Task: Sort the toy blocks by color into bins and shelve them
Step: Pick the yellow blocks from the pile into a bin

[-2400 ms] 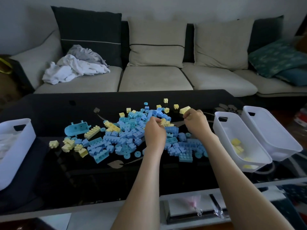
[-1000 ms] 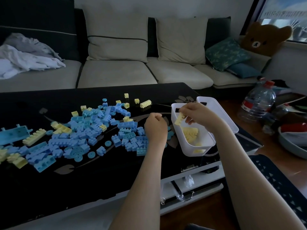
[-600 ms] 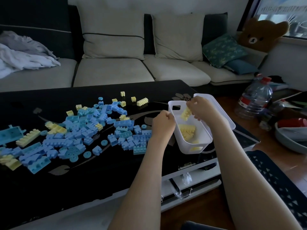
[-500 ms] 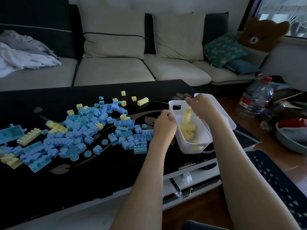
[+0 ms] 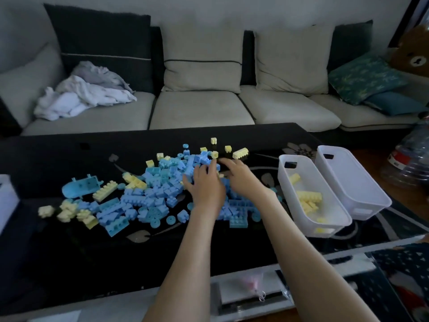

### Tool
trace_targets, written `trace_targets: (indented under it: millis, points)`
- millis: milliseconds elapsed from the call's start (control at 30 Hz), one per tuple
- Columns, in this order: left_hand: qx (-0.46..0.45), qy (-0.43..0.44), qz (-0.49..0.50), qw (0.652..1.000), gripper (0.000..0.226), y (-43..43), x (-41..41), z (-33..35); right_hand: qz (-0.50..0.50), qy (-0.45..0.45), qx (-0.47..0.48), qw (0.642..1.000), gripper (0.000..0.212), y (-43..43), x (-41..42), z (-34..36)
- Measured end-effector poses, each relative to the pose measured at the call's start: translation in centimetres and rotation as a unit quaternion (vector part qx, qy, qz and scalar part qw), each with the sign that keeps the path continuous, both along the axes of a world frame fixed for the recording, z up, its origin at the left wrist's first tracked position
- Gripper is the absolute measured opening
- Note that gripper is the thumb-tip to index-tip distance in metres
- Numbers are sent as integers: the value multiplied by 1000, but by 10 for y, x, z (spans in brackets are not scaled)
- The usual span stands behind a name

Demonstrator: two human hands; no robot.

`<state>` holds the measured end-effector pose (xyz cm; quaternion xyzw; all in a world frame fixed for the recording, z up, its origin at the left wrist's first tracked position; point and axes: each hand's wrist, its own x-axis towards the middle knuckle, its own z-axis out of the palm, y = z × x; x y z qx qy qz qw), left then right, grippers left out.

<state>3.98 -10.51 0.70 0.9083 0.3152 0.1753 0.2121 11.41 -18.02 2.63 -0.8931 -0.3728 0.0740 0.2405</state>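
2 hands are seen over the pile | left hand: fingers spread, laid on blue blocks mid-counter | right hand: fingers stretched, nothing seen pinched | 2 white bins at right: near bin is loaded with yellow blocks, far bin is set just beside it

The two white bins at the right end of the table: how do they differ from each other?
The inner bin holds yellow blocks; the outer bin shows no blocks inside. The inner bin lies nearer to the block pile; the outer bin lies beside it, farther to the right. Both are white and oblong, have a handle slot at the far end, and lie side by side at the same angle.
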Motion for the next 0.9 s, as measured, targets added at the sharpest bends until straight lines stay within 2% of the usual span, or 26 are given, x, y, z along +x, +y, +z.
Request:
trace_targets:
  millis: [100, 200, 333, 433, 733, 800, 900]
  points:
    - [-3, 89, 9, 996, 48, 26, -13, -8, 5, 38, -31, 999, 71, 16, 3, -16]
    - [-2, 129, -24, 991, 47, 34, -20, -13, 7, 66, -38, 997, 71, 24, 3, -21]
    - [-3, 99, -39, 994, 42, 37, -19, -8, 7, 32, -88, 996, 67, 29, 6, -19]
    - [-4, 85, -38, 996, 54, 36, -19, -8, 1, 30, -107, 994, 60, 29, 7, -17]
    - [-114, -65, -2, 991, 53, 43, -23, -5, -11, 66, -72, 995, 33, 20, 7, -9]
    - [-181, -141, 16, 973, 52, 45, -25, -4, -10, 83, -74, 994, 27, 20, 9, -9]
    - [-270, -259, 60, 925, 46, 48, -27, -2, -22, 101, -68, 992, 16, 22, 11, -10]
